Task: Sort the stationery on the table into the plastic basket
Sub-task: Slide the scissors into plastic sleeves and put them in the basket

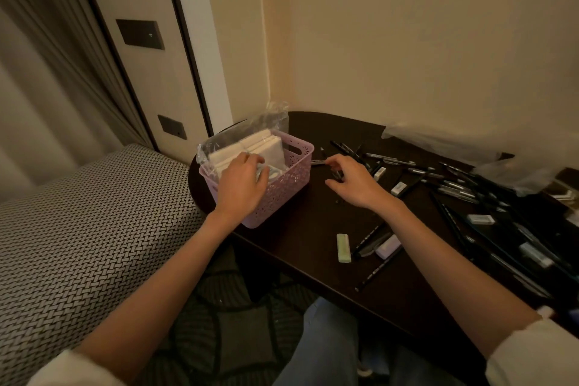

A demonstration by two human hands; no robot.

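Our left hand (242, 185) reaches into the pink basket (294, 178), fingers curled, grip unclear; our right hand (351, 180) perhaps pinches a pen (318, 162).

Head camera looks down, close over the table (313, 229)

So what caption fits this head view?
Left hand reaches into pink basket; right hand hovers over pens on table.
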